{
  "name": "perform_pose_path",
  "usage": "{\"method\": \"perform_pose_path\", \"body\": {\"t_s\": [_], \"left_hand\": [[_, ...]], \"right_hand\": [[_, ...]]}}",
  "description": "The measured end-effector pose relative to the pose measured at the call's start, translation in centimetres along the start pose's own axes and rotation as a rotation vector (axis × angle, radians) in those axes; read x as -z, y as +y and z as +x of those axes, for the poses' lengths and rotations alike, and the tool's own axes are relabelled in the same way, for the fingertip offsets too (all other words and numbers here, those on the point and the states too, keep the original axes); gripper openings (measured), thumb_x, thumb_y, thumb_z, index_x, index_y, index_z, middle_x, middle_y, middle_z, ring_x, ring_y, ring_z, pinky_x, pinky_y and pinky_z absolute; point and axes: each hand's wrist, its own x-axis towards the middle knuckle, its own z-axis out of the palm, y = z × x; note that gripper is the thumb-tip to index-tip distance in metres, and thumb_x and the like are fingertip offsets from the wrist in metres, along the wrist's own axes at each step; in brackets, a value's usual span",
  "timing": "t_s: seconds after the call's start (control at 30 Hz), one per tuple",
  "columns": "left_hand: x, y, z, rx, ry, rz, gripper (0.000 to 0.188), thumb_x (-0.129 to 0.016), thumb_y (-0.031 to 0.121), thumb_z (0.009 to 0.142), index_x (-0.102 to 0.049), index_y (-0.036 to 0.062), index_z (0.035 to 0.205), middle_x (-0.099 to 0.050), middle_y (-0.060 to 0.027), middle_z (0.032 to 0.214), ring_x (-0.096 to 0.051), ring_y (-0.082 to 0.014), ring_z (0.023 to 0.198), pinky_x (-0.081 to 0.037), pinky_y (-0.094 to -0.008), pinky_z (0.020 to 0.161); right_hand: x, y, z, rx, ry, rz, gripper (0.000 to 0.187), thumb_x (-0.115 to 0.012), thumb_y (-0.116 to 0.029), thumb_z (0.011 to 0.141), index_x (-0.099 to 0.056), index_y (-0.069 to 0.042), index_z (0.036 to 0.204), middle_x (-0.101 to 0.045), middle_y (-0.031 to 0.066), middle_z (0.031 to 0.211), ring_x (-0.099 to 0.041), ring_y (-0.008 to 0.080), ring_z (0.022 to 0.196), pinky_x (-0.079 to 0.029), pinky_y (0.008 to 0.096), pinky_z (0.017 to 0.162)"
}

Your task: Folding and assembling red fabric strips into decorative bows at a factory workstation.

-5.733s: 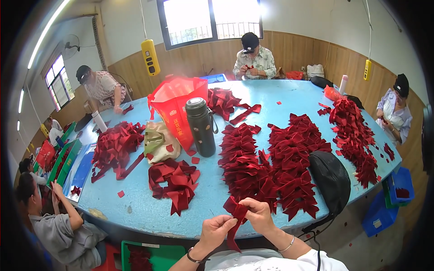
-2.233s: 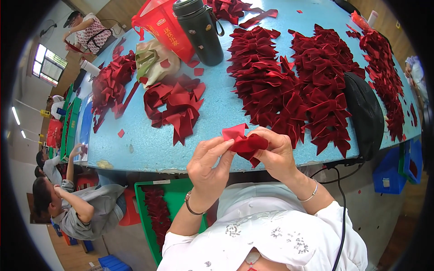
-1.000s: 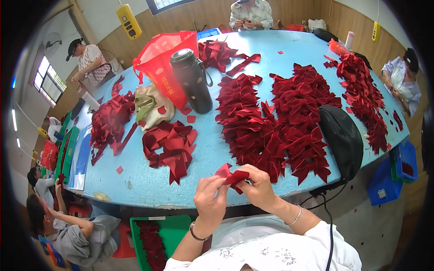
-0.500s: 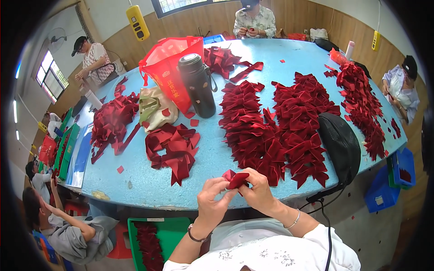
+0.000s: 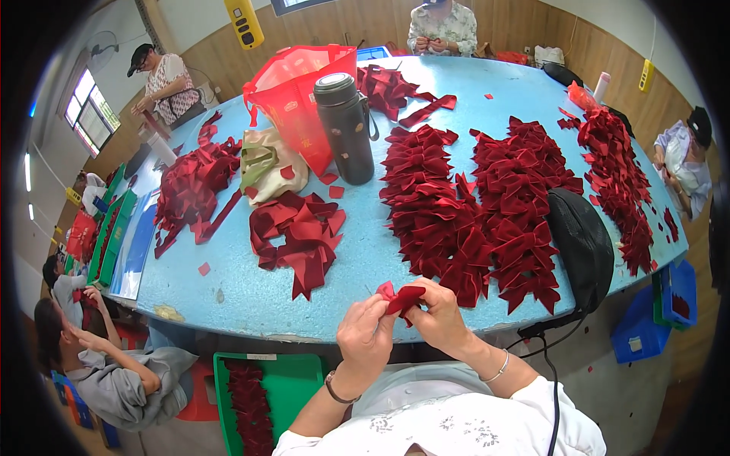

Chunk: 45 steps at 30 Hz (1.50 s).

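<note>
A small dark red velvet ribbon bow is pinched between my two hands, just over the table's near edge. My left hand closes on its left end, where a lighter pink-red underside shows. A thin needle-like sliver pokes out above those fingers; its kind is too small to tell. On the right end, my right hand grips the folded velvet with thumb and fingers. Beyond my hands lie a thick row of finished-looking bows, a second row, and a loose heap of cut ribbon strips.
The blue table also bears a dark thermos, a red bag, a cloth bundle, more ribbon, another bow row and a black mesh-covered object with a cord. A green tray sits below. Several co-workers surround the table.
The whole view has shifted slightly, with the table things now a little higher and farther right. My left fingers have closed in on the bow, and the thin sliver now shows.
</note>
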Motion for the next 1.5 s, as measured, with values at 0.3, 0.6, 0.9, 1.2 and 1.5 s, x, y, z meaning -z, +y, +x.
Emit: {"method": "perform_pose_path", "body": {"t_s": [0.3,0.6,0.9,1.2,1.5], "left_hand": [[-0.4,0.4,0.3,0.284,-0.065,-0.306,0.018,-0.072,0.001,0.077,-0.066,-0.0001,0.094,-0.069,-0.0086,0.088,-0.062,-0.0150,0.071,-0.048,-0.0247,0.062],[-0.9,0.3,-1.0,0.425,-0.062,-0.431,0.024,-0.075,0.000,0.074,-0.068,0.0036,0.097,-0.069,-0.0061,0.092,-0.057,-0.0100,0.071,-0.047,-0.0230,0.063],[-1.3,0.0,-1.1,0.211,-0.048,-0.276,0.032,-0.077,0.000,0.068,-0.068,0.0033,0.099,-0.069,-0.0093,0.093,-0.058,-0.0195,0.074,-0.049,-0.0291,0.066],[-0.4,-0.4,-0.6,0.099,-0.113,-0.064,0.026,-0.073,-0.001,0.071,-0.068,0.0038,0.096,-0.067,-0.0124,0.090,-0.060,-0.0231,0.075,-0.049,-0.0313,0.063],[0.1,-1.8,-1.1,0.412,-0.401,-0.458,0.027,-0.075,0.005,0.070,-0.067,0.0033,0.096,-0.064,-0.0115,0.089,-0.059,-0.0274,0.074,-0.049,-0.0328,0.068]], "right_hand": [[0.6,0.1,-0.5,-0.031,0.034,-0.021,0.017,-0.059,0.007,0.073,-0.065,0.000,0.087,-0.058,0.0069,0.076,-0.056,0.0131,0.062,-0.044,0.0262,0.051],[1.0,0.0,-0.4,-0.028,0.073,-0.019,0.017,-0.059,0.006,0.074,-0.065,0.000,0.088,-0.059,0.0067,0.076,-0.055,0.0129,0.062,-0.044,0.0256,0.052],[0.9,0.1,-0.6,-0.027,0.081,0.034,0.016,-0.059,0.007,0.074,-0.064,0.001,0.088,-0.058,0.0070,0.078,-0.056,0.0125,0.062,-0.044,0.0249,0.053],[0.8,0.6,-0.9,-0.019,0.067,-0.027,0.016,-0.057,0.008,0.073,-0.064,0.001,0.086,-0.058,0.0076,0.078,-0.057,0.0129,0.060,-0.044,0.0250,0.051],[0.6,0.7,-1.5,-0.123,0.022,0.007,0.012,-0.060,0.006,0.072,-0.065,0.001,0.081,-0.058,0.0072,0.071,-0.055,0.0144,0.058,-0.041,0.0274,0.050]]}}
